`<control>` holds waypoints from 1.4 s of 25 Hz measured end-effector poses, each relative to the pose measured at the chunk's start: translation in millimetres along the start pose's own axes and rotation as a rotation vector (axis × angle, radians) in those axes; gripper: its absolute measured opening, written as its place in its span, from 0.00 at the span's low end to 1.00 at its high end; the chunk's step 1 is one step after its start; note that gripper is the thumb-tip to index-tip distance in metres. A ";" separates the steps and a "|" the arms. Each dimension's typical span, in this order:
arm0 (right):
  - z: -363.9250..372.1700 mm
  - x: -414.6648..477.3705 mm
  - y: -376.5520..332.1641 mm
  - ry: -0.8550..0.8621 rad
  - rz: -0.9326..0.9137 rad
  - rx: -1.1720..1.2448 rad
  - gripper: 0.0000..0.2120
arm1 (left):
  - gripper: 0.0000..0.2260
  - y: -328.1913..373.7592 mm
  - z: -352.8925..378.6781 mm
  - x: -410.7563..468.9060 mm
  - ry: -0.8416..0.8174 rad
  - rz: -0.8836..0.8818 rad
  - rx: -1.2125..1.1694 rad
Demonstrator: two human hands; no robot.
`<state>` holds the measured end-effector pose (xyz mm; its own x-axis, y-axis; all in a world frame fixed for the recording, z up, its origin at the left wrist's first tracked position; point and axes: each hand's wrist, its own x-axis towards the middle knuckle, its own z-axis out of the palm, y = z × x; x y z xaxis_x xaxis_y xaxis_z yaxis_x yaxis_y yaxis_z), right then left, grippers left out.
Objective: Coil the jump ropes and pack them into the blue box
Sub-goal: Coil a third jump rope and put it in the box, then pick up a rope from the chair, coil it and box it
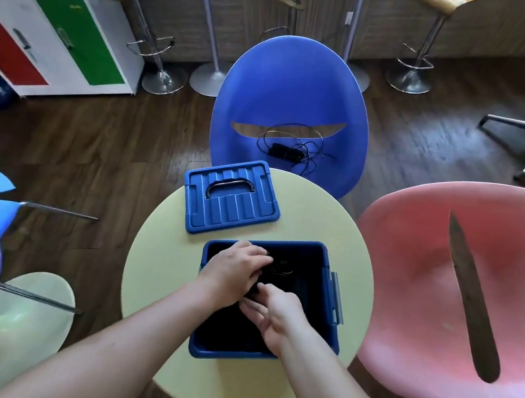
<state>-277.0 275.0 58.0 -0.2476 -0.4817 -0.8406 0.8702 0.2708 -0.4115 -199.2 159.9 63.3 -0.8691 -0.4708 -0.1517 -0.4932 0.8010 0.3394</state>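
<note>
- Both forearms enter from the near edge and meet over the open box. The left grip (237, 265) is knuckles up inside it, and the right grip (270, 317) lies just nearer and to its right.
- Pink chair (427, 291): well to the right of the right grip, on the wooden floor (91, 152), its seat facing up.
- Blue chair (292, 80): beyond both grips, past the far edge of the surface.
- Surface (162, 269): round and pale yellow, under both grips; it carries the box and the lid.
- Blue box (232, 354): directly below the grips, open, with a latch on the wall to the right of the right grip.
- Lid (245, 216): just beyond the left grip, flat on the surface with its handle up, near the box's far wall.
- Second jump rope (287, 152): well beyond the grips on the blue chair's seat, black handles together and thin cord in loose loops, not coiled.
- Jump rope (281, 269): inside the box, its thin dark loops showing just right of the left grip's fingertips.
- Left grip: fingers curled down onto the dark rope. The area is blurred, so I cannot tell whether they close round it.
- Right grip: fingers loosely straight and thumb raised, with a dark piece against the thumb. I cannot tell whether it is pinched.
</note>
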 end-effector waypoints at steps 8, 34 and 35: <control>-11.9 -4.3 -3.2 -0.006 -0.008 -0.177 0.06 | 0.21 -7.9 5.3 -7.2 0.026 0.066 0.018; 277.8 -88.7 94.4 -0.405 -0.573 -1.007 0.06 | 0.15 -209.8 -153.9 -276.3 0.832 -0.511 -0.906; 304.1 -90.9 115.2 -0.423 -0.564 -0.994 0.07 | 0.16 -237.3 -163.8 -299.0 0.860 -0.514 -0.917</control>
<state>-24.6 96.5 194.0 -0.1657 -0.9211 -0.3523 -0.0655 0.3668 -0.9280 184.0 50.0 180.2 -0.1308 -0.9895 0.0609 -0.2558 0.0930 0.9622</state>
